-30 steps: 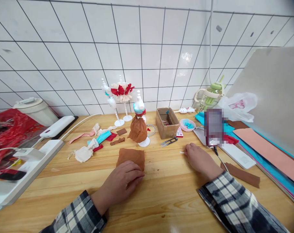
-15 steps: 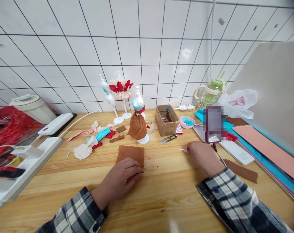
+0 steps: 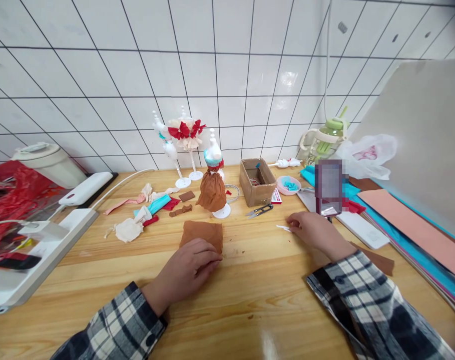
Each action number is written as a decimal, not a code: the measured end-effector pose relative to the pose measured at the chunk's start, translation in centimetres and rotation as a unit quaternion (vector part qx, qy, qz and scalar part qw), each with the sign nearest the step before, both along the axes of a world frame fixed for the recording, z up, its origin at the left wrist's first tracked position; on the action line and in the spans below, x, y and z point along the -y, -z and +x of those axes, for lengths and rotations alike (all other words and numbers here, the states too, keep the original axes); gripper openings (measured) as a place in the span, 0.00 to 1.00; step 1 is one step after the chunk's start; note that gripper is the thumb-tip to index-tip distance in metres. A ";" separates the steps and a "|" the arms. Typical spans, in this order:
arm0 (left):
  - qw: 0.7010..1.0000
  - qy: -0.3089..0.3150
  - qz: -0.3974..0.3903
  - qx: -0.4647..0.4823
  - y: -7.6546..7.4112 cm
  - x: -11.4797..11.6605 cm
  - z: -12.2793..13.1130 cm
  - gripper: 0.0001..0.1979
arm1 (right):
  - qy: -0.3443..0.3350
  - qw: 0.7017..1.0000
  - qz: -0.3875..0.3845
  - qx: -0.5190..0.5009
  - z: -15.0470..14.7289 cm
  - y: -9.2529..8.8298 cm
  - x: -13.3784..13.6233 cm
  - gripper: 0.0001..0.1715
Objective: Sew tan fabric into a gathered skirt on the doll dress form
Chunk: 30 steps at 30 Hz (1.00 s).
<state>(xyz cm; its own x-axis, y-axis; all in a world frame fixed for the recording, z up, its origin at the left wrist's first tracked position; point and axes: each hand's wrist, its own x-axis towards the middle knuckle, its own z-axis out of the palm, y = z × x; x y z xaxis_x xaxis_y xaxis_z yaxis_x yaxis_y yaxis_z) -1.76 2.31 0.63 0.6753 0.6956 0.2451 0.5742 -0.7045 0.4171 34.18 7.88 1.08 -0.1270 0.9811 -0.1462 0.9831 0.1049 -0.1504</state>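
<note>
Left hand: over the near edge of the brown cloth, which lies flat on the desk; fingers close together, can't tell if they pinch it; probably there so it doesn't slide
Right hand: fingers bunched narrow at a white strip, well right of the cloth; can't tell if it's gripped or just touched
Snips: beyond both hands, near the box; handy for either, I'd guess
Mannequins: upright, likely so the outfits hang free
Desk: pale wood; scraps on the left
Room: white tiled wall behind
</note>
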 end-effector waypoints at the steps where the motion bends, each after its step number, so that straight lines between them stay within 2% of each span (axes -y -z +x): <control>1: 1.000 0.001 -0.001 0.000 0.0 0.0 0.0 0.11 | -0.003 1.000 0.007 0.012 -0.3 -0.1 0.2 0.11; 7: 1.000 0.000 -0.002 0.008 0.0 0.0 -0.1 0.11 | 0.028 0.998 0.011 0.051 -1.5 -0.6 1.1 0.09; 14: 1.000 0.005 -0.006 0.016 -0.2 -0.2 0.0 0.10 | 0.032 0.993 -0.009 0.113 -2.0 0.2 1.4 0.12; 17: 1.000 0.006 -0.004 0.015 -0.2 -0.1 0.0 0.11 | 0.037 0.994 0.010 0.107 -2.0 0.2 0.9 0.11; 22: 1.000 0.009 0.001 0.008 -0.4 0.0 0.1 0.10 | 0.071 0.996 0.019 0.057 -0.2 -0.1 -0.5 0.14; 24: 1.000 0.011 0.002 0.009 -0.4 0.0 0.1 0.10 | 0.040 0.998 0.037 0.008 0.0 -0.1 -0.6 0.15; 27: 1.000 0.013 0.003 0.011 -0.5 0.1 0.2 0.10 | -0.050 0.995 0.068 -0.054 -0.9 0.1 -0.1 0.18; 30: 1.000 0.009 0.000 0.008 -0.5 0.1 0.2 0.10 | -0.087 0.992 0.072 -0.061 -1.9 0.3 0.3 0.20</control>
